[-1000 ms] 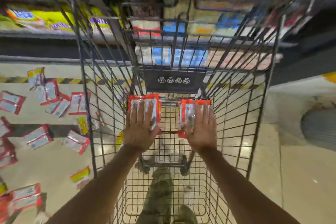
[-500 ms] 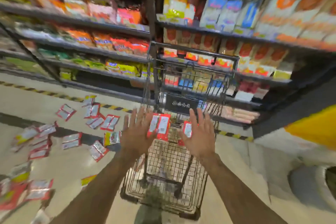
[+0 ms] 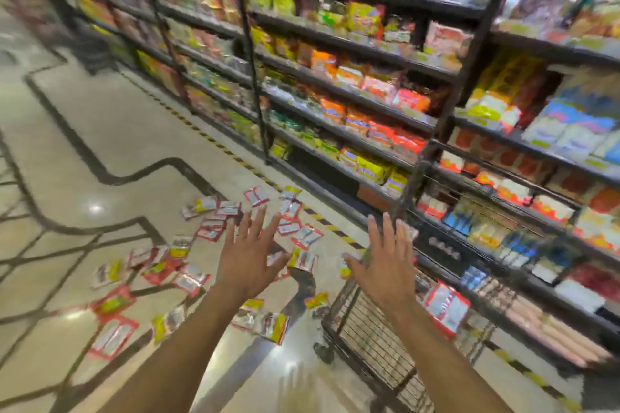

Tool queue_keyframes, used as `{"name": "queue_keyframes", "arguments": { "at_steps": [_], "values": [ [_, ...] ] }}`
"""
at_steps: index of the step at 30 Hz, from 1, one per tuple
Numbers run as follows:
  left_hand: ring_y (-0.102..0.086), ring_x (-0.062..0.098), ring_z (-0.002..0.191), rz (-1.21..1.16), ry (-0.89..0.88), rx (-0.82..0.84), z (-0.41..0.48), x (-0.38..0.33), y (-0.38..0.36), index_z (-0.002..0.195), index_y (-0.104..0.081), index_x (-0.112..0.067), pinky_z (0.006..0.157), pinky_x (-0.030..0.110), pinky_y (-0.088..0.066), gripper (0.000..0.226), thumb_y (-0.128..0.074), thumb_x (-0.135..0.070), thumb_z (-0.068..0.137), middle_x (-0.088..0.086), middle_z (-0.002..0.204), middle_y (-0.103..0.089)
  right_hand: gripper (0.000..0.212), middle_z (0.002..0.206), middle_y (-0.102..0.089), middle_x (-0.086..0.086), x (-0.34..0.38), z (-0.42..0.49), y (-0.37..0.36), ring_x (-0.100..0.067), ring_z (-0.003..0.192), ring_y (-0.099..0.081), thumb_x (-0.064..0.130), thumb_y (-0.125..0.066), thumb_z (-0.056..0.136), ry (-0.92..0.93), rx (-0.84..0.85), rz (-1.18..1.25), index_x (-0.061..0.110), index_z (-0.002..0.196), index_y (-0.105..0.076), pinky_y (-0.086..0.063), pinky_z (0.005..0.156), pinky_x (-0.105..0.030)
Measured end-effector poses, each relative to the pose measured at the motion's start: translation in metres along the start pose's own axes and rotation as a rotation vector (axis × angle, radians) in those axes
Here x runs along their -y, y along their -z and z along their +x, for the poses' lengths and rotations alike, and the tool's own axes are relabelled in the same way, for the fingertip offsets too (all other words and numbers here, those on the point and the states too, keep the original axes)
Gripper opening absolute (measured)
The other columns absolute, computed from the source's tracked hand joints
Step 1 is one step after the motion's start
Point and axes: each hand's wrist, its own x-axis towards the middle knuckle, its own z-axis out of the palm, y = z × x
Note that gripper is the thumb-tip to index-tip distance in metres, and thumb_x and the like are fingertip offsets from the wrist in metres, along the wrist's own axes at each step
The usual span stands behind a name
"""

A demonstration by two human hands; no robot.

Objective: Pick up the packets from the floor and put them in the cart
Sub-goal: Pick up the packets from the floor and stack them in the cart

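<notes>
Several red, white and yellow packets lie scattered over the shiny floor at centre left. The black wire cart stands at lower right, next to the shelves, with a red-and-white packet inside it. My left hand is raised with fingers spread, holding nothing, above the scattered packets. My right hand is also spread and empty, over the cart's near left side. The picture is blurred by motion.
Long black shelving packed with colourful food packs runs along the right from far to near. A yellow-black striped line marks the floor at the shelf base. The tiled floor with dark inlay lines stretches left.
Both hands let go of the packets in the cart and lifted with fingers spread. My view swung up and left, so the cart now sits at lower right and the floor packets at centre.
</notes>
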Motion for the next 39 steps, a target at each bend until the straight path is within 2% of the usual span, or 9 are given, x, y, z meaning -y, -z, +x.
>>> {"name": "queue_keyframes", "arguments": {
  "at_steps": [3, 6, 9, 14, 17, 20, 27, 33, 39],
  "values": [
    [-0.004, 0.031, 0.162, 0.02, 0.117, 0.006, -0.04, 0.067, 0.013, 0.166, -0.009, -0.036, 0.127, 0.057, -0.01, 0.086, -0.023, -0.081, 0.094, 0.001, 0.174, -0.001, 0.092, 0.175, -0.014, -0.009, 0.071, 0.004, -0.005, -0.035, 0.161, -0.01, 0.081, -0.033, 0.092, 0.1, -0.001, 0.005, 0.025, 0.165, -0.023, -0.017, 0.129, -0.057],
    [-0.016, 0.034, 0.16, 0.026, 0.204, 0.007, -0.083, 0.139, 0.023, 0.166, -0.013, -0.034, 0.126, 0.06, -0.016, 0.087, -0.028, -0.08, 0.094, 0.003, 0.175, -0.011, 0.09, 0.173, -0.02, -0.012, 0.151, 0.002, -0.012, -0.037, 0.16, -0.015, 0.075, -0.042, 0.093, 0.195, -0.012, 0.037, 0.023, 0.164, -0.027, -0.021, 0.128, -0.058],
    [-0.021, 0.034, 0.159, 0.028, 0.287, 0.012, -0.123, 0.211, 0.033, 0.164, -0.022, -0.033, 0.124, 0.061, -0.02, 0.086, -0.032, -0.079, 0.092, 0.004, 0.174, -0.016, 0.092, 0.171, -0.025, -0.013, 0.234, -0.002, -0.026, -0.039, 0.158, -0.02, 0.08, -0.031, 0.09, 0.263, 0.002, 0.045, 0.022, 0.162, -0.033, -0.024, 0.127, -0.056],
    [-0.008, 0.031, 0.162, 0.033, 0.38, -0.002, -0.183, 0.332, 0.057, 0.165, -0.017, -0.033, 0.127, 0.058, -0.012, 0.087, -0.032, -0.079, 0.093, 0.003, 0.175, -0.008, 0.091, 0.172, -0.023, -0.01, 0.367, -0.018, -0.063, -0.036, 0.16, -0.014, 0.077, -0.046, 0.092, 0.359, 0.046, 0.061, 0.024, 0.164, -0.028, -0.017, 0.129, -0.055],
    [-0.013, 0.032, 0.161, 0.038, 0.42, -0.014, -0.212, 0.396, 0.068, 0.164, -0.025, -0.031, 0.127, 0.059, -0.016, 0.089, -0.025, -0.082, 0.091, 0.005, 0.174, -0.016, 0.094, 0.172, -0.023, -0.012, 0.437, -0.025, -0.085, -0.036, 0.159, -0.017, 0.081, -0.039, 0.09, 0.388, 0.076, 0.031, 0.024, 0.164, -0.025, -0.019, 0.129, -0.055],
    [-0.006, 0.031, 0.162, 0.049, 0.449, -0.006, -0.234, 0.454, 0.07, 0.166, -0.016, -0.033, 0.129, 0.058, -0.011, 0.091, -0.018, -0.084, 0.09, 0.004, 0.175, -0.008, 0.093, 0.175, -0.013, -0.008, 0.497, -0.033, -0.103, -0.033, 0.161, -0.011, 0.079, -0.041, 0.09, 0.423, 0.124, 0.036, 0.028, 0.165, -0.018, -0.013, 0.129, -0.051],
    [0.007, 0.027, 0.162, 0.041, 0.527, 0.034, -0.242, 0.551, 0.046, 0.166, 0.003, -0.036, 0.13, 0.055, -0.001, 0.089, -0.026, -0.082, 0.095, 0.002, 0.175, 0.005, 0.094, 0.176, -0.002, -0.007, 0.585, -0.026, -0.159, -0.03, 0.162, 0.004, 0.08, -0.038, 0.094, 0.487, 0.228, 0.039, 0.029, 0.167, -0.007, 0.001, 0.128, -0.047],
    [0.008, 0.027, 0.161, -0.005, 0.554, 0.086, -0.207, 0.628, 0.003, 0.165, 0.005, -0.037, 0.129, 0.058, -0.001, 0.087, -0.027, -0.08, 0.096, 0.0, 0.173, 0.009, 0.094, 0.176, 0.001, -0.007, 0.639, 0.016, -0.225, -0.03, 0.162, 0.006, 0.082, -0.026, 0.094, 0.519, 0.297, 0.044, 0.027, 0.167, -0.005, 0.005, 0.127, -0.045],
    [0.005, 0.029, 0.161, -0.024, 0.556, 0.208, -0.15, 0.711, -0.061, 0.166, -0.002, -0.034, 0.127, 0.057, 0.003, 0.09, -0.029, -0.082, 0.095, 0.004, 0.174, 0.006, 0.094, 0.176, -0.005, -0.008, 0.691, 0.08, -0.318, -0.031, 0.163, 0.001, 0.081, -0.032, 0.093, 0.492, 0.434, 0.049, 0.026, 0.167, -0.01, -0.006, 0.131, -0.049]
  ]
}}
